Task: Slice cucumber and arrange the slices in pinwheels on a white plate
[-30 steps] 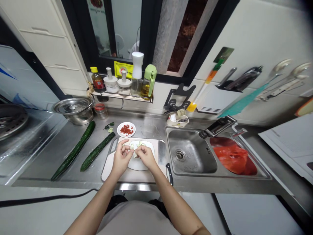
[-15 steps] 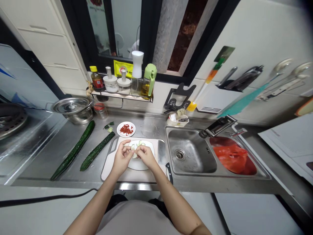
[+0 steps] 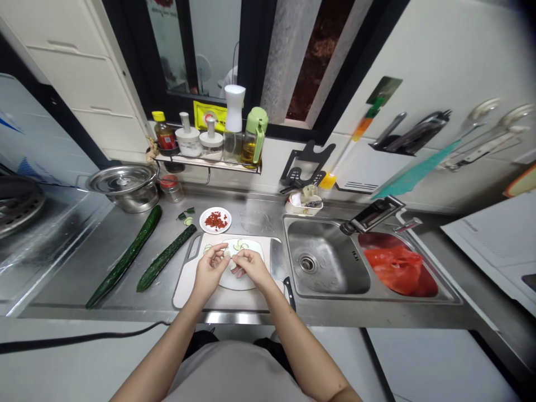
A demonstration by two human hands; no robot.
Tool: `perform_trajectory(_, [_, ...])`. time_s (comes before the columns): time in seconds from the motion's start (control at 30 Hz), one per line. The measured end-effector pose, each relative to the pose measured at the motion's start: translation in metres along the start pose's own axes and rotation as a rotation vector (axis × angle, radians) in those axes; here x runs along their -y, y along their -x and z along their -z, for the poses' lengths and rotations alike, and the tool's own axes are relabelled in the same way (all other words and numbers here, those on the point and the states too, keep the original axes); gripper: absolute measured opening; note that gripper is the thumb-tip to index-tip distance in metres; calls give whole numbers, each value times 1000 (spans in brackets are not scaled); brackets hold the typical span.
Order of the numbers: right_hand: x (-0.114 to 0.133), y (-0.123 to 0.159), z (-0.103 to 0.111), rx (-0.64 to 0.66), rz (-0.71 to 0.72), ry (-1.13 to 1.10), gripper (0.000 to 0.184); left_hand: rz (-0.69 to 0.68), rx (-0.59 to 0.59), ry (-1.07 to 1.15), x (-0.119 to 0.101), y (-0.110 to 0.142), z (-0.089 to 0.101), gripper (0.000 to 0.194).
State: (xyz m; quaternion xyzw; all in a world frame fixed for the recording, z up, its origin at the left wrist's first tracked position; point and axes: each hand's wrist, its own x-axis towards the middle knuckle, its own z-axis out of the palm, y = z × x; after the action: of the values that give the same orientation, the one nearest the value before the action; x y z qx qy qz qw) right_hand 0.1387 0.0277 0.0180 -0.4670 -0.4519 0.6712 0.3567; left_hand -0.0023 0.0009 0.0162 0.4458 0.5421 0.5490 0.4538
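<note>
Over a white plate [image 3: 251, 273] my left hand [image 3: 210, 269] and my right hand [image 3: 250, 267] meet, fingertips close together. Between them are thin, pale cucumber slices [image 3: 228, 254], pinched by both hands; their exact number is hidden by the fingers. More cucumber slices [image 3: 240, 245] lie at the plate's far edge, and one or more show behind my left hand. Beneath the plate lies a cutting board [image 3: 188, 290]. A kitchen knife [image 3: 288, 293] rests along the board's right side, its black handle toward me.
Two whole cucumbers [image 3: 165, 259] lie left of the board. Behind it stands a small dish [image 3: 203, 223] of chopped red bits, near cucumber end pieces [image 3: 186, 213]. A lidded steel pot [image 3: 129, 192] stands back left. To the right is a sink [image 3: 326, 257] with a red bag [image 3: 397, 268].
My fingers have shifted slightly around the cucumber slices, with my right hand's fingers a little more spread. The camera view has moved a touch; everything else stays in place.
</note>
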Motion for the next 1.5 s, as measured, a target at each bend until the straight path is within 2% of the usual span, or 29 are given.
perform_trajectory(0.13, [-5,-1,7,-13,-30,-8,33,25,-23,56,8,-2,-4,33])
perform_trajectory(0.27, [-11,-4,18,-13,47,53,22,67,-20,112,15,-3,-10,38])
perform_trajectory(0.37, [-13,-7,28,-15,141,172,12,87,15,109,20,-5,-16,46])
perform_trajectory(0.43, [-13,-9,35,-18,195,284,9,99,18,93,25,-7,-19,43])
perform_trajectory(0.57, [-8,-13,48,2,262,463,12,140,32,100,35,-10,-25,37])
perform_trajectory(0.73, [1,-15,60,60,277,626,18,226,94,163,43,-13,-33,52])
perform_trajectory(0.9, [5,-18,69,94,288,774,22,289,119,137,48,-17,-40,34])
perform_trajectory(1.03, [4,-24,79,99,265,871,26,302,123,121,60,-20,-46,29])
perform_trajectory(1.13, [-1,-29,87,106,223,947,28,270,158,48,74,-25,-52,28])
perform_trajectory(1.3, [-11,-35,97,109,137,1082,30,248,255,-297,93,-34,-61,19])
perform_trajectory(1.5, [-20,-40,100,83,46,1315,25,219,287,-587,93,-39,-73,17])
